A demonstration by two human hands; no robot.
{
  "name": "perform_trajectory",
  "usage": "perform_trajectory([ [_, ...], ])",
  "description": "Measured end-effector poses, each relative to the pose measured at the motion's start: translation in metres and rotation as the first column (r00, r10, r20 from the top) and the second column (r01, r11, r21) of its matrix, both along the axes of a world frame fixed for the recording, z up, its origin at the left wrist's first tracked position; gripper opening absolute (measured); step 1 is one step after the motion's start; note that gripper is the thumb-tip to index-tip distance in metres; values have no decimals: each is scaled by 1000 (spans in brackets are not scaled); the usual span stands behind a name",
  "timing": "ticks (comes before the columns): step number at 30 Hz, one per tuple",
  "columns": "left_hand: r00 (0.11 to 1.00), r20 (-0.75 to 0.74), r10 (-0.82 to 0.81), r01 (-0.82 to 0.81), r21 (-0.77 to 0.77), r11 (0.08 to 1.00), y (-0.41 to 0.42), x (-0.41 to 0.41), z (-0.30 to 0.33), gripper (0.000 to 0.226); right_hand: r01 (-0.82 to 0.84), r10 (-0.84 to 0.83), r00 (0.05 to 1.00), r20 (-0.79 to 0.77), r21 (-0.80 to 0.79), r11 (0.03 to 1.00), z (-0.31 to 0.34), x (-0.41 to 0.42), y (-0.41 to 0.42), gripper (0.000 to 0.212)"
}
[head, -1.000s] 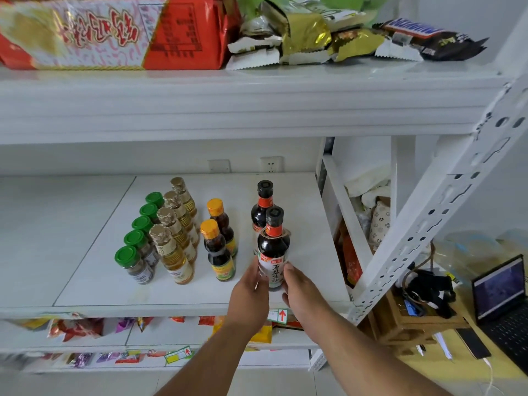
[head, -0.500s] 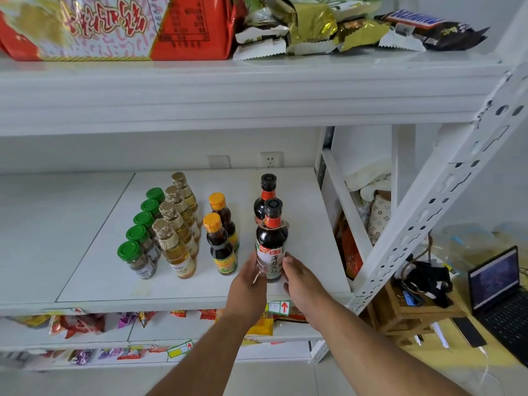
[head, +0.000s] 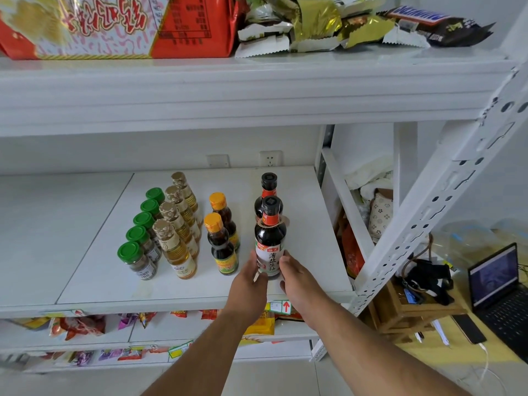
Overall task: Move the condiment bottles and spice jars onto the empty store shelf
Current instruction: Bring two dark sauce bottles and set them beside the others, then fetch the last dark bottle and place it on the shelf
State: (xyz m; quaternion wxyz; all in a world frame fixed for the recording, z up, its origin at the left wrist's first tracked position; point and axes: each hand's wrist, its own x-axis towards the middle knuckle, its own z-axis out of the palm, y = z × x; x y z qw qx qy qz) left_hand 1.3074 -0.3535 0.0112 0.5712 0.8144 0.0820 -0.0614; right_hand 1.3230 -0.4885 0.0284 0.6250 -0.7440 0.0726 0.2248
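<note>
**Setting the front soy sauce bottle in its row**

Head view: both hands meet at the base of the soy sauce bottle (head: 270, 247), which stands upright on the shelf (head: 94, 270) at about 5 o'clock of the bottle group. The left hand (head: 248, 277) and right hand (head: 297, 277) each curl fingers round its lower label, a two-sided grip holding the bottle. A second dark bottle (head: 268, 190) stands just behind it at 12 o'clock. To its 9 o'clock stand orange-capped bottles (head: 221, 244), then gold-capped bottles (head: 174, 247), then green-lidded jars (head: 137, 260). The step looks like final placement; next, both hands need to let go without tipping it.
</note>
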Motion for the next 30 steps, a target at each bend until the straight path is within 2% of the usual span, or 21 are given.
perform_trajectory([
  [10,1000,-6,-9,9,7,1000,5,-6,2,53,-22,22,1000,-4,-72,997,7,-5,-5,50],
  [17,998,-66,6,1,109,994,10,-20,9,62,-104,122,992,31,-347,932,21,-19,-16,60],
  [24,994,-85,65,-34,320,947,5,-86,38,68,-226,415,898,150,-651,724,43,-65,-51,68],
  [28,993,-84,88,-29,540,841,10,-149,47,72,-298,589,785,191,-718,630,43,-102,-61,69],
  [30,989,-65,133,-63,631,774,15,-182,51,71,-325,687,704,180,-778,537,41,-120,-56,70],
])
